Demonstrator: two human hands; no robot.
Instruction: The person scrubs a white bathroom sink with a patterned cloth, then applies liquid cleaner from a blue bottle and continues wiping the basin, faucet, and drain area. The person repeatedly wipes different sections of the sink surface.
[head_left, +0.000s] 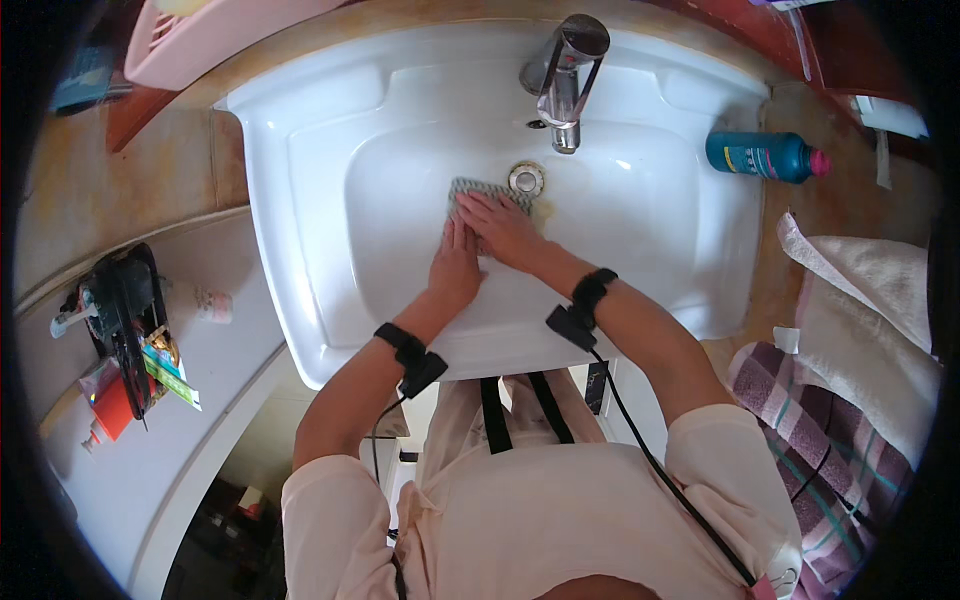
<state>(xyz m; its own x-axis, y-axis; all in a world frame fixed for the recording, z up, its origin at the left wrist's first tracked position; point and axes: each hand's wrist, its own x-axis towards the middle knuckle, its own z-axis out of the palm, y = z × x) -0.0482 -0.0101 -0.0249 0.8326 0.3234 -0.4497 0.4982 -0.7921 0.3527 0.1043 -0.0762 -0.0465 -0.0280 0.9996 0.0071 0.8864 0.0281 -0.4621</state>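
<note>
A grey-green cloth with a bumpy weave [480,188] lies folded or bunched on the floor of the white sink basin [390,280], just left of the drain [526,179]. Across its right part rests my right hand [502,232], fingers stretched out and pressed flat on it. My left hand [458,264] comes in from below, its fingers extended and lying flat against the cloth's lower left, close beside the right fingers. Both hands hide much of the cloth's lower side. A small yellowish patch [543,212] shows on the basin near my right hand.
A chrome faucet [566,85] rises behind the drain. On the sink's right rim lies a teal bottle with a pink cap [760,157]. Towels [860,290] hang at the right. A pink basket [215,40] stands at the back left; a black holder [125,310] hangs at the left.
</note>
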